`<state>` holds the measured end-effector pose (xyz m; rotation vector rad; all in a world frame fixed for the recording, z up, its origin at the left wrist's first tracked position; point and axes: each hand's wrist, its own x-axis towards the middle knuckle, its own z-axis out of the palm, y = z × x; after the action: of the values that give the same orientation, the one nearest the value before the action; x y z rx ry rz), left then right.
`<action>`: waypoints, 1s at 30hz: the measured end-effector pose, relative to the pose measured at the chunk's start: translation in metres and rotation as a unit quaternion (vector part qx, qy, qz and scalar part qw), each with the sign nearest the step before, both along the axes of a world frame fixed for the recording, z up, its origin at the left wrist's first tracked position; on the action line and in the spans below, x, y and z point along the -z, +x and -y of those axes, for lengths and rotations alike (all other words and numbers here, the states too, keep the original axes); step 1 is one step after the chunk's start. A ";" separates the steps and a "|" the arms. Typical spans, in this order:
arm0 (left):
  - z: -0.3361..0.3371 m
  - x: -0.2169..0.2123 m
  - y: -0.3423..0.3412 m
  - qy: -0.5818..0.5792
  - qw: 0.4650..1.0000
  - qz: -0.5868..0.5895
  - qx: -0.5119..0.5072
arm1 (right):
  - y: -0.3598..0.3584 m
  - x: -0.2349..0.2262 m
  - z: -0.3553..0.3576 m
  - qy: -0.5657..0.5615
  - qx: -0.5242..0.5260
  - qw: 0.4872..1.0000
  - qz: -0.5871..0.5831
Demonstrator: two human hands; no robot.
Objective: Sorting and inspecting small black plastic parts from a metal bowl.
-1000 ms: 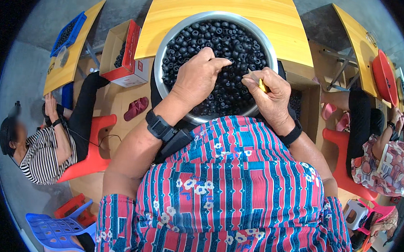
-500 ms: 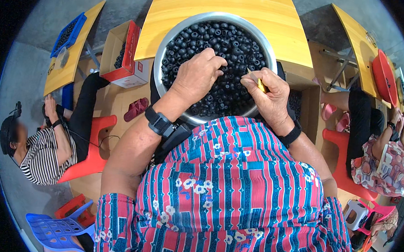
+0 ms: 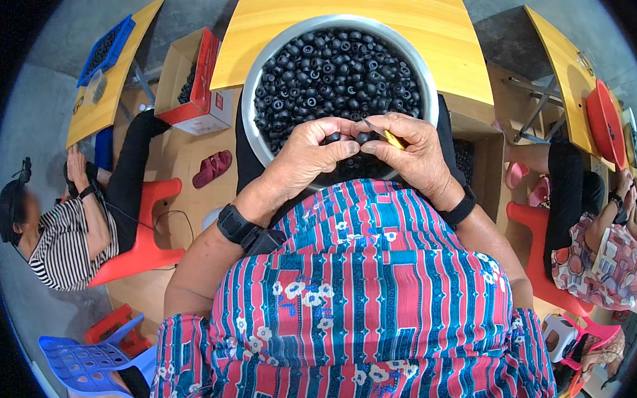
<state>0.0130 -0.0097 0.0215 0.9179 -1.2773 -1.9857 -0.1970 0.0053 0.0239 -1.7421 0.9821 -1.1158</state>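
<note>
Resting on the yellow counter (image 3: 342,16), the big steel basin (image 3: 256,87) sat heaped with small black ring-shaped pieces (image 3: 332,73), right in front of me. My left hand (image 3: 310,155) pinched one black piece (image 3: 333,137) at its fingertips, over the basin's near rim. My right hand (image 3: 414,157) gripped a thin yellow-handled tool (image 3: 392,139), its tip beside a second piece (image 3: 363,137). I judged it best to hold the piece steady and bring the tool in gently.
</note>
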 end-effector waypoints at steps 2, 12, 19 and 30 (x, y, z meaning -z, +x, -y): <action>0.000 0.006 0.002 0.038 0.998 -0.051 0.013 | 0.000 0.003 0.000 -0.003 -0.002 1.000 0.001; -0.006 0.012 0.000 0.119 0.984 -0.134 0.001 | 0.001 0.004 0.000 0.045 -0.038 0.998 0.011; -0.006 0.023 0.002 0.136 0.978 -0.154 0.045 | 0.000 0.005 0.000 0.090 -0.066 0.993 0.040; -0.012 0.020 -0.002 0.114 0.977 -0.178 0.039 | 0.003 0.001 -0.003 0.028 -0.030 0.999 0.004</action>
<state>0.0107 0.0023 0.0015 0.5812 -0.9098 -2.2677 -0.1937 0.0079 0.0224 -1.7097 0.9407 -1.0468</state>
